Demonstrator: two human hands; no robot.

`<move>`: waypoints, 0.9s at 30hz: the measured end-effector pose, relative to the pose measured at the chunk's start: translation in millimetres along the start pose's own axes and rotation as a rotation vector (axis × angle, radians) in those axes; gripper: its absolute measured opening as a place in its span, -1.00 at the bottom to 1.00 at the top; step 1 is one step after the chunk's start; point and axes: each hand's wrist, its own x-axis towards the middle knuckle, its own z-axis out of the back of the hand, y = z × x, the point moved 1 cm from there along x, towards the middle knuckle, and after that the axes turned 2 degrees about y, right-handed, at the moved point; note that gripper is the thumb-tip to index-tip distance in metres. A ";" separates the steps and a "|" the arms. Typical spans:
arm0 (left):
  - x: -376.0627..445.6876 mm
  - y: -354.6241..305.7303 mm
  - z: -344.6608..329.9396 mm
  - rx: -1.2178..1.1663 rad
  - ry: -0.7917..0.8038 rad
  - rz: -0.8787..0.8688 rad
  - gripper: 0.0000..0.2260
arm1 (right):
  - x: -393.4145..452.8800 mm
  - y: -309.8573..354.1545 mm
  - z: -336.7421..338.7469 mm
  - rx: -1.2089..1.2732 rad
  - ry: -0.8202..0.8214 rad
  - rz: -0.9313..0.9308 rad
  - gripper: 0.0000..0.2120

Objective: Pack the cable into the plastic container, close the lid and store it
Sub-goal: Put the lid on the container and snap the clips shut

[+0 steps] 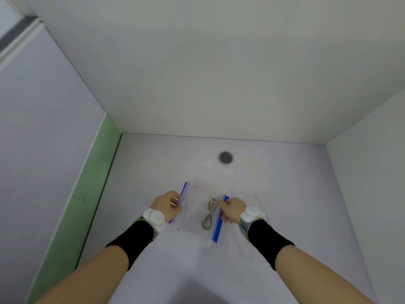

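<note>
A clear plastic container (198, 202) lies flat on the white desk, with a blue latch along each long side. A coiled grey cable (209, 212) rests inside it, toward its right half. My left hand (167, 205) grips the left blue latch (182, 194) near its middle. My right hand (233, 209) pinches the right blue latch (218, 224) at its upper part. Both wrists wear white devices and black bands. Whether the lid is on the container I cannot tell.
A round grey cable grommet (225, 157) sits in the desk behind the container. A second clear plastic piece (249, 229) lies on the desk under my right wrist. White partition walls enclose the desk at the back and right; a green strip (92, 183) borders the left.
</note>
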 end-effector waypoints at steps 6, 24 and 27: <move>-7.8 5.2 -13.5 -0.024 -0.013 -0.012 -0.75 | 2.5 2.3 3.7 -0.109 -0.061 0.049 -0.59; -8.8 3.7 -28.9 -0.045 0.006 0.009 -0.66 | 2.6 -5.2 13.3 -0.076 -0.087 0.047 -0.60; -6.3 -0.4 -25.4 -0.029 -0.037 0.000 -0.60 | 1.1 -11.7 19.4 -0.016 -0.109 0.046 -0.60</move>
